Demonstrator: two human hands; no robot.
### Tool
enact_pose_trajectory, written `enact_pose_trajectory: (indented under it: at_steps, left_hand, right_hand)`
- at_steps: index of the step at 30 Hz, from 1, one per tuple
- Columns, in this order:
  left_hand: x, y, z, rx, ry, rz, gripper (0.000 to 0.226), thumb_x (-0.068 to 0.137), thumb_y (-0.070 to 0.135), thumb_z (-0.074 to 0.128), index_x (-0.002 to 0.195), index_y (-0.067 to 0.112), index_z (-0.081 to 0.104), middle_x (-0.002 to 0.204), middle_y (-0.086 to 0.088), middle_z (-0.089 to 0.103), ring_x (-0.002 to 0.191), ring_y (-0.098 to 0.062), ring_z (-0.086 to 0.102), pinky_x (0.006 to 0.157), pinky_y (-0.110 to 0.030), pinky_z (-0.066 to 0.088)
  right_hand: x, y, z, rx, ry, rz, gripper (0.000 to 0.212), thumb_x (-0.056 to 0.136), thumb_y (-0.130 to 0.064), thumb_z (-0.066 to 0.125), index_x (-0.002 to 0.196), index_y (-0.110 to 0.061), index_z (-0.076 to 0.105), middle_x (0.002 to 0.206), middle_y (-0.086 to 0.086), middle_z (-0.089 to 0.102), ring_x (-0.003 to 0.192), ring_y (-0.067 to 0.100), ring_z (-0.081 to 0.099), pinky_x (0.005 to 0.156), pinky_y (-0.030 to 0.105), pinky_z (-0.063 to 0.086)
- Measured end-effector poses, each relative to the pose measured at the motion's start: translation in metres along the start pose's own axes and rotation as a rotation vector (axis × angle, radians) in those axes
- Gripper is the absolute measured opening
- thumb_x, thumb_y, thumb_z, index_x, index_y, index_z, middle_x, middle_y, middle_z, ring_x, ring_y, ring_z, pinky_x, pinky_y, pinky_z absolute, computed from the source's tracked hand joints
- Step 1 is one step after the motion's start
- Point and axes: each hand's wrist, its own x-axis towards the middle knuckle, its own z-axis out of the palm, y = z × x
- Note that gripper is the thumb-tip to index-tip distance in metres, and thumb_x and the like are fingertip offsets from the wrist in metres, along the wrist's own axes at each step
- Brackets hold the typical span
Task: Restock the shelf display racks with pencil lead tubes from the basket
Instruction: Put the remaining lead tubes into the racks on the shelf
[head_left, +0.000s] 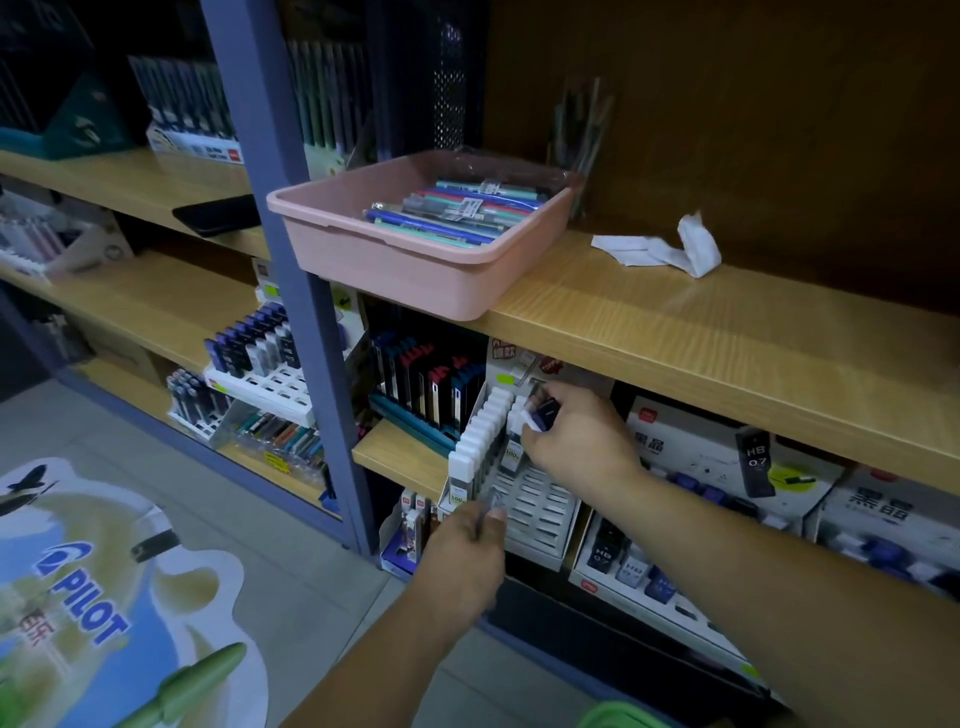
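- The right hand (576, 436) reaches under the upper shelf (675, 332), fingers curled, thumb and fingertips pinching a dark blue lead tube (544, 414) with a white end.
- That tube sits at the hand's fingertips, tilted, over the back of the white display rack (540, 512), touching or just beside the tubes already standing there (the contact itself is too small to tell).
- A row of white-capped tubes (480, 441) fills the rack's left column from front to back; the slots to its right, below the right wrist, show bare white grid.
- The left hand (462, 556) is lower and nearer, at the rack's front left corner, fingers curled with the thumb pressed on a small grey object (492, 503); it is blurred and I cannot tell what it is.
- A pink tub (415, 270) rests on the upper shelf, overhanging its front edge, with coloured pens (457, 213) inside, well apart from both hands.
- A crumpled paper (675, 248) lies on the same shelf, to the right of the tub.
- Boxes marked HB 0.7 (727, 457) stand to the right of the rack, behind the right forearm.
- A green rim (618, 716) shows at the bottom edge, below the right arm.
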Motion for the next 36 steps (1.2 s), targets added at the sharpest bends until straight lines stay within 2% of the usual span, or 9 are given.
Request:
enact_pose_trajectory:
  at_steps: [6, 12, 17, 22, 24, 27, 29, 32, 36]
  left_hand:
    - [-0.007, 0.009, -0.003, -0.069, 0.005, 0.028, 0.024, 0.111, 0.036, 0.042, 0.114, 0.019, 0.059, 0.066, -0.008, 0.052, 0.041, -0.009, 0.045, 0.045, -0.023, 0.042]
    - [-0.012, 0.012, -0.008, -0.097, 0.030, 0.033, 0.024, 0.109, 0.032, 0.047, 0.103, 0.010, 0.055, 0.065, -0.007, 0.052, 0.046, -0.013, 0.044, 0.050, -0.028, 0.040]
    - [-0.017, 0.019, -0.006, -0.129, 0.036, 0.025, 0.019, 0.108, 0.026, 0.046, 0.101, 0.009, 0.050, 0.062, -0.008, 0.056, 0.044, -0.014, 0.044, 0.046, -0.026, 0.039]
    - [-0.022, 0.027, 0.003, -0.151, 0.056, 0.056, 0.012, 0.109, 0.024, 0.048, 0.111, 0.014, 0.053, 0.062, -0.005, 0.065, 0.042, -0.008, 0.051, 0.043, -0.021, 0.041]
    - [-0.022, 0.028, 0.003, -0.154, 0.040, 0.065, 0.012, 0.109, 0.024, 0.047, 0.113, 0.014, 0.052, 0.065, -0.007, 0.066, 0.043, -0.009, 0.051, 0.043, -0.020, 0.041]
    - [-0.022, 0.026, 0.000, -0.157, 0.052, 0.069, 0.012, 0.109, 0.023, 0.046, 0.108, 0.012, 0.051, 0.071, -0.015, 0.068, 0.047, -0.013, 0.053, 0.045, -0.022, 0.043]
    - [-0.022, 0.024, -0.004, -0.164, 0.049, 0.065, 0.011, 0.110, 0.023, 0.044, 0.112, 0.015, 0.051, 0.075, -0.016, 0.072, 0.052, -0.017, 0.057, 0.048, -0.024, 0.044]
    - [-0.022, 0.025, -0.009, -0.238, 0.009, 0.026, 0.014, 0.109, 0.018, 0.044, 0.117, 0.029, 0.047, 0.078, -0.008, 0.076, 0.058, -0.020, 0.060, 0.054, -0.029, 0.044]
    - [-0.022, 0.029, -0.016, -0.250, -0.006, -0.019, 0.029, 0.097, 0.005, 0.057, 0.121, 0.018, 0.048, 0.094, -0.014, 0.077, 0.057, -0.021, 0.064, 0.049, -0.030, 0.046]
  right_hand:
    - [0.002, 0.004, 0.001, -0.225, 0.028, -0.101, 0.018, 0.089, -0.034, 0.068, 0.102, -0.033, 0.055, 0.086, -0.006, 0.067, 0.081, 0.023, 0.064, 0.067, 0.031, 0.053]
    - [0.001, 0.007, 0.005, -0.158, -0.037, -0.080, 0.017, 0.087, -0.029, 0.067, 0.089, -0.036, 0.052, 0.075, -0.008, 0.062, 0.075, 0.020, 0.064, 0.061, 0.028, 0.048]
    - [0.009, 0.000, -0.004, -0.011, -0.202, -0.018, 0.012, 0.080, -0.024, 0.074, 0.083, -0.028, 0.063, 0.081, -0.005, 0.068, 0.079, 0.024, 0.069, 0.074, 0.043, 0.062]
    - [0.001, 0.003, -0.014, -0.007, -0.103, -0.101, 0.010, 0.087, -0.032, 0.069, 0.097, -0.032, 0.065, 0.082, 0.002, 0.071, 0.074, 0.026, 0.067, 0.068, 0.041, 0.058]
    - [-0.002, 0.003, -0.012, -0.012, -0.134, -0.133, 0.005, 0.085, -0.030, 0.067, 0.085, -0.032, 0.062, 0.076, 0.000, 0.068, 0.071, 0.025, 0.065, 0.066, 0.043, 0.057]
    - [-0.003, 0.000, -0.006, -0.085, -0.210, -0.140, 0.017, 0.082, -0.026, 0.068, 0.072, -0.033, 0.056, 0.072, -0.009, 0.063, 0.072, 0.017, 0.063, 0.071, 0.039, 0.058]
    - [-0.001, -0.003, -0.004, 0.002, -0.222, -0.093, 0.010, 0.080, -0.025, 0.071, 0.078, -0.029, 0.062, 0.076, -0.007, 0.066, 0.072, 0.021, 0.067, 0.067, 0.040, 0.060]
    - [-0.006, -0.011, -0.010, 0.380, -0.291, 0.109, 0.019, 0.084, -0.018, 0.081, 0.098, -0.021, 0.068, 0.080, 0.009, 0.071, 0.060, 0.025, 0.067, 0.056, 0.036, 0.056]
    - [-0.034, -0.008, -0.032, 0.807, -0.563, 0.401, 0.035, 0.085, -0.018, 0.084, 0.108, 0.003, 0.068, 0.079, 0.014, 0.071, 0.064, 0.023, 0.066, 0.062, 0.036, 0.059]
